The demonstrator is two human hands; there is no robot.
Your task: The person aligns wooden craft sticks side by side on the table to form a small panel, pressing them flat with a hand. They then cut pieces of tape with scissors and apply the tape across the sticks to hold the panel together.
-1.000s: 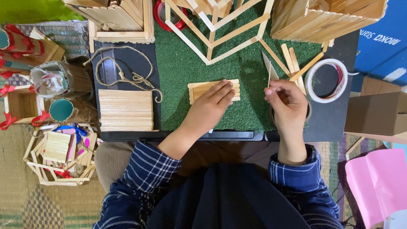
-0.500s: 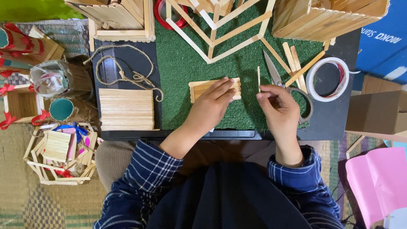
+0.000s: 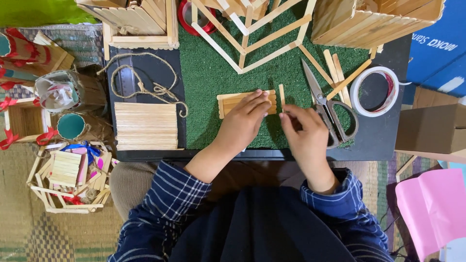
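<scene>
My left hand (image 3: 241,123) presses flat on a small panel of glued wooden sticks (image 3: 232,101) lying on the green turf mat (image 3: 208,73). My right hand (image 3: 305,133) pinches a single wooden stick (image 3: 281,93) and holds it upright just beside the panel's right edge. Scissors (image 3: 326,107) with grey handles lie right next to my right hand.
A bigger stick panel (image 3: 146,125) and a coil of twine (image 3: 145,82) lie on the black board (image 3: 383,136) at left. A tape roll (image 3: 376,91), loose sticks (image 3: 337,73), a stick frame (image 3: 252,43) and wooden boxes (image 3: 374,19) sit at the back. Craft items crowd the floor at left.
My right hand has carried the single stick leftward, from near the scissors to the right edge of the small panel. My left hand stays on the panel.
</scene>
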